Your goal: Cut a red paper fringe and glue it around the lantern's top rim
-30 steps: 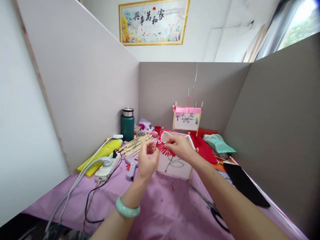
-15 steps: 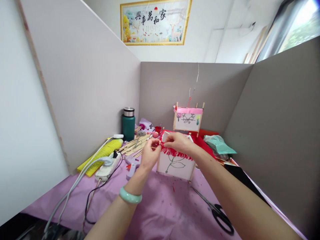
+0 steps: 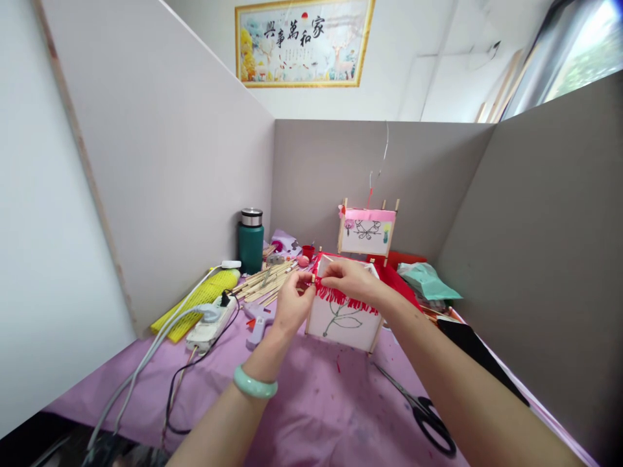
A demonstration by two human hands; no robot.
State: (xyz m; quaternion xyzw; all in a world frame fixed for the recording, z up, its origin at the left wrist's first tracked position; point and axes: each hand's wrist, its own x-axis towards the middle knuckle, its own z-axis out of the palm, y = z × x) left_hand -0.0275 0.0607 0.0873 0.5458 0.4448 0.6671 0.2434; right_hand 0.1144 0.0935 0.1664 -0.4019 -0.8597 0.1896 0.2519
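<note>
A box-shaped lantern (image 3: 343,334) of wooden sticks and white panels stands on the table, its front panel showing a green line drawing of a plant. Red fringe (image 3: 346,302) runs along its upper edge. At the upper left corner, my left hand (image 3: 293,303) pinches the tip of the corner stick. My right hand (image 3: 354,280) reaches over the top with thumb and fingers closed on the fringe close to that same corner. The fingertips partly hide what lies between them. Black-handled scissors (image 3: 422,410) lie to the right, below my right forearm.
Behind hangs a smaller lantern (image 3: 366,235) with a pink top band. To the left are a glue gun (image 3: 259,324), wooden sticks (image 3: 260,285), a power strip (image 3: 210,326) with cables, yellow netting (image 3: 197,305) and a green bottle (image 3: 250,243). Grey partitions (image 3: 379,162) enclose the table.
Both hands stay at the lantern's upper left corner with almost the same grip. The whole view has shifted very slightly.
</note>
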